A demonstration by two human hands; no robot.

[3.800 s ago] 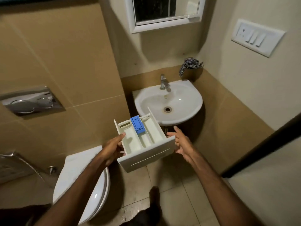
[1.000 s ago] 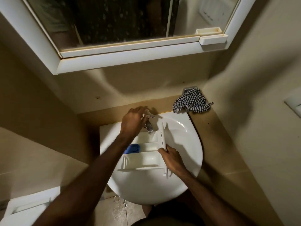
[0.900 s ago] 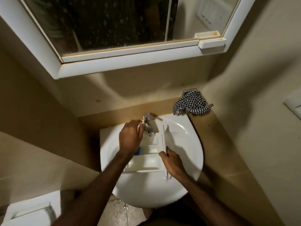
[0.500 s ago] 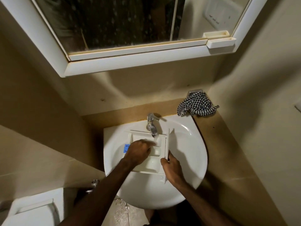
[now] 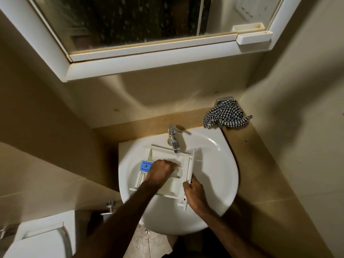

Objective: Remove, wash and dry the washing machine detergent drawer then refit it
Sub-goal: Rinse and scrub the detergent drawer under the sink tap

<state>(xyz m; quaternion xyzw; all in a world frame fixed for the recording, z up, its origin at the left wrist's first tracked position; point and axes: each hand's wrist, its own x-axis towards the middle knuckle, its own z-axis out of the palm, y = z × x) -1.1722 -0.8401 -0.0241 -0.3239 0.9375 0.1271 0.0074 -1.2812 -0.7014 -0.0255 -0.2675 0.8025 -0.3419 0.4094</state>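
Oddly, no readable writing is showing anywhere. Over the white sink (image 5: 219, 175), under the tap (image 5: 174, 140), the detergent drawer (image 5: 167, 190) is lying; the left hand (image 5: 161, 174) is curling inside it, the right hand (image 5: 194, 195) gripping its front panel. Beige tiles are surrounding everything.

Hidden and cut-off items at the basin

The left hand (image 5: 161, 173) covers the middle compartments of the drawer (image 5: 183, 161), so its fingertips and whatever they touch cannot be seen. The right hand (image 5: 193, 192) hides the lower part of the drawer's front panel. Whether water runs from the tap (image 5: 174, 139) cannot be told. The toilet (image 5: 37, 241) is cut off by the lower left edge, the mirror (image 5: 130, 21) by the top.
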